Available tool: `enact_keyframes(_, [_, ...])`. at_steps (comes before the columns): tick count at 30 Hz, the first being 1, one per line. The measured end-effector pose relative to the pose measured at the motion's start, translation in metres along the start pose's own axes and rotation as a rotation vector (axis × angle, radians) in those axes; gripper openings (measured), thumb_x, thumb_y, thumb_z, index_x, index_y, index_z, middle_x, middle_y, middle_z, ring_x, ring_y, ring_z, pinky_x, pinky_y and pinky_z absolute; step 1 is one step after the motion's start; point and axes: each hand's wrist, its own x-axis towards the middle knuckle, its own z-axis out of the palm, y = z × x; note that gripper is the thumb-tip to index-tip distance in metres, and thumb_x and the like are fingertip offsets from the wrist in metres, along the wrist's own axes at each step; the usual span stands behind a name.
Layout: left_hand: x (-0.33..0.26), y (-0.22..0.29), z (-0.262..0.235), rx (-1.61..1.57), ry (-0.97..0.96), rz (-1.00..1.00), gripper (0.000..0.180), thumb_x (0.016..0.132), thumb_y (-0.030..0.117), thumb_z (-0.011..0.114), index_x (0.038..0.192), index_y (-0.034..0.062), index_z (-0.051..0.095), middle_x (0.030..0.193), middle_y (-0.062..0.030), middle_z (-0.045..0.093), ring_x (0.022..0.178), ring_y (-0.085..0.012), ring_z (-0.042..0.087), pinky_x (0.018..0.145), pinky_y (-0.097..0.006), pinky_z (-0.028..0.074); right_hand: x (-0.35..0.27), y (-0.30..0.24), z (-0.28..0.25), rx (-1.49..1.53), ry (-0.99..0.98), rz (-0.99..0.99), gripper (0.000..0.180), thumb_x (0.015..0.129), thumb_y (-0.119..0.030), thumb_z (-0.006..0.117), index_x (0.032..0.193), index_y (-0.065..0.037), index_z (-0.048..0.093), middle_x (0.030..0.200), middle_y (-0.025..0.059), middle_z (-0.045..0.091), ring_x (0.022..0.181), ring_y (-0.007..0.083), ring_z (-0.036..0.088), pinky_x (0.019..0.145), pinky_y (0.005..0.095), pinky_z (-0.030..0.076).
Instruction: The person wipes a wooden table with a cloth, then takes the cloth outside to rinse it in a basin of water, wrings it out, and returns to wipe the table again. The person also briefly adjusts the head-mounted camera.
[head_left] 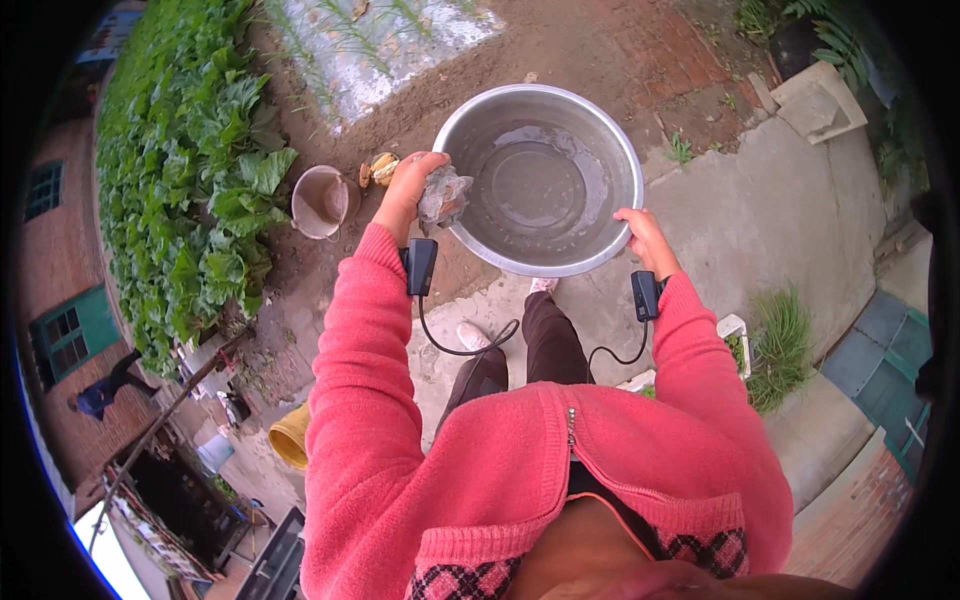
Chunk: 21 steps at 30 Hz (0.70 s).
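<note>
A wide, round metal basin point(527, 188) is held up in front of me, its wet inside showing a thin film of water. My left hand point(405, 188) is closed at the basin's left rim, with a crumpled grey, wet-looking cloth point(443, 197) bunched in it against the rim. On the lower right rim, my right hand point(645, 238) is closed, fingers over the edge. Both forearms wear pink sleeves, with a small black cabled device at each wrist.
A pale bucket point(323, 202) stands on the soil left of the basin, beside leafy green plants point(190, 180). Concrete paving point(760, 230) lies to the right, with a shallow square tray point(820, 102) beyond. A yellow bucket point(289, 437) lies at lower left; another person point(97, 398) is farther left.
</note>
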Motion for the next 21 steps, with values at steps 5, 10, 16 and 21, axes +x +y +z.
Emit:
enact_keyframes(5, [-0.138,-0.062,-0.117,0.003,0.175,0.100,0.022,0.086,0.025,0.064,0.095,0.0051,0.065,0.086,-0.0041,0.065,0.076,-0.0137,0.059,0.067,-0.031,0.048,-0.030,0.048,0.046,0.097,-0.112,0.133,0.026,0.077,-0.002,0.060,0.102,0.004,0.059,0.102,0.0145,0.063,0.092,0.0282,0.063,0.087,0.0430,0.054])
enact_keyframes(10, [-0.291,-0.185,-0.261,-0.275,0.340,-0.007,0.021,0.085,0.025,0.065,0.092,0.0049,0.064,0.074,-0.0059,0.064,0.061,-0.0193,0.062,0.057,-0.035,0.050,-0.055,0.023,0.004,-0.316,-0.029,-0.358,0.023,0.083,-0.014,0.063,0.098,0.002,0.056,0.100,0.0132,0.059,0.084,0.0221,0.061,0.084,0.0370,0.055])
enact_keyframes(16, [-0.489,-0.354,-0.372,-0.750,0.664,-0.120,0.025,0.086,0.031,0.063,0.085,0.0060,0.064,0.073,-0.0097,0.067,0.061,-0.0204,0.065,0.056,-0.038,0.053,-0.059,0.008,-0.018,0.201,-0.047,-0.126,0.027,0.087,-0.015,0.056,0.103,0.003,0.045,0.080,0.0107,0.054,0.068,0.0216,0.057,0.089,0.0380,0.055])
enact_keyframes(21, [-0.569,-0.457,-0.372,-1.016,0.843,-0.086,0.026,0.086,0.034,0.064,0.086,0.0083,0.064,0.074,-0.0082,0.068,0.061,-0.0209,0.065,0.060,-0.037,0.054,-0.098,0.080,0.088,-0.153,-0.097,-0.087,0.030,0.086,-0.029,0.060,0.093,-0.007,0.042,0.060,0.0029,0.043,0.046,0.0159,0.044,0.093,0.0441,0.051])
